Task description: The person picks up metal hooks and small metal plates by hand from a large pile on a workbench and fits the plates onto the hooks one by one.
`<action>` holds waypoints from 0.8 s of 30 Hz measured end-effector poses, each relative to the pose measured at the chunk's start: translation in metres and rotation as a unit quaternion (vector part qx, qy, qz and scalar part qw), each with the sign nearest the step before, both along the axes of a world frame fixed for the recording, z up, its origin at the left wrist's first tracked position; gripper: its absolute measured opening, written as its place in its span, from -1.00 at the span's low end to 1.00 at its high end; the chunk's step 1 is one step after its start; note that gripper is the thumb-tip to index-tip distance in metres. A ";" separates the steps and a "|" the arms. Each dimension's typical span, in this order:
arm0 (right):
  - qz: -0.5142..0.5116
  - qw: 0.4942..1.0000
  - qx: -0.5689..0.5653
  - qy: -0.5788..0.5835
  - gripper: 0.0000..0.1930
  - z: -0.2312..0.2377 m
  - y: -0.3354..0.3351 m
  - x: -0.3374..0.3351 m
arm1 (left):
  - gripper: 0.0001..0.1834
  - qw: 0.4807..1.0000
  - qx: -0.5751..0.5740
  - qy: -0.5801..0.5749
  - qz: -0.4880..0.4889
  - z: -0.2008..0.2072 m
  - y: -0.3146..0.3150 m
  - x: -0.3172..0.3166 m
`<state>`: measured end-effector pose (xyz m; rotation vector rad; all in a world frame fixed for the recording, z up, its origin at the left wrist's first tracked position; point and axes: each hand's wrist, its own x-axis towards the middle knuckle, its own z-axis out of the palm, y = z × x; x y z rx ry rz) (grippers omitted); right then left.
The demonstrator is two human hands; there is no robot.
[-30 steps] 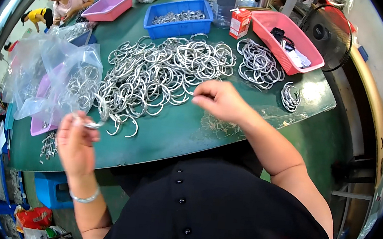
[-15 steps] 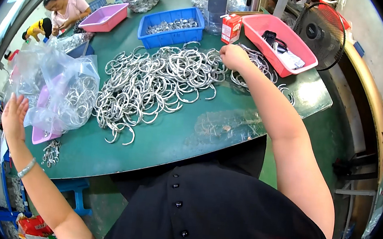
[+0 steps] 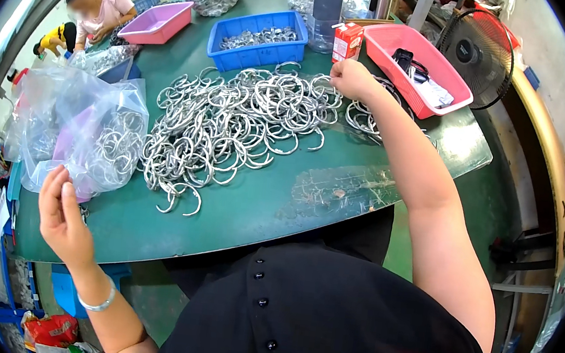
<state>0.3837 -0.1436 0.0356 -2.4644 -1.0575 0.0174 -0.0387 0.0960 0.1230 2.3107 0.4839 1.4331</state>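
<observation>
A big heap of silver metal rings point(image 3: 232, 126) lies across the green table point(image 3: 251, 208). My right hand point(image 3: 350, 79) reaches to the heap's far right end, fingers pinched on a ring there. My left hand point(image 3: 65, 212) is raised at the table's left front corner, fingers apart and holding nothing, just below a clear plastic bag point(image 3: 71, 127) that holds more rings. A smaller bunch of rings point(image 3: 364, 116) lies under my right forearm.
At the back stand a blue bin point(image 3: 263, 36) of metal parts, a purple tray point(image 3: 157, 22), a red tray point(image 3: 421, 67) with dark items, a small red carton point(image 3: 347, 42) and a fan point(image 3: 478, 49). Another person point(image 3: 97, 9) sits at the far left.
My right hand moved from the table's middle out to the far right of the ring heap. My left hand swung out to the left, then came back up beside the bag.
</observation>
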 end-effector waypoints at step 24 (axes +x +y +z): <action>0.057 0.994 -0.097 -0.002 -0.89 0.025 -0.026 -0.005 | -0.80 0.993 -0.048 0.058 -0.090 -0.051 -0.077 0.025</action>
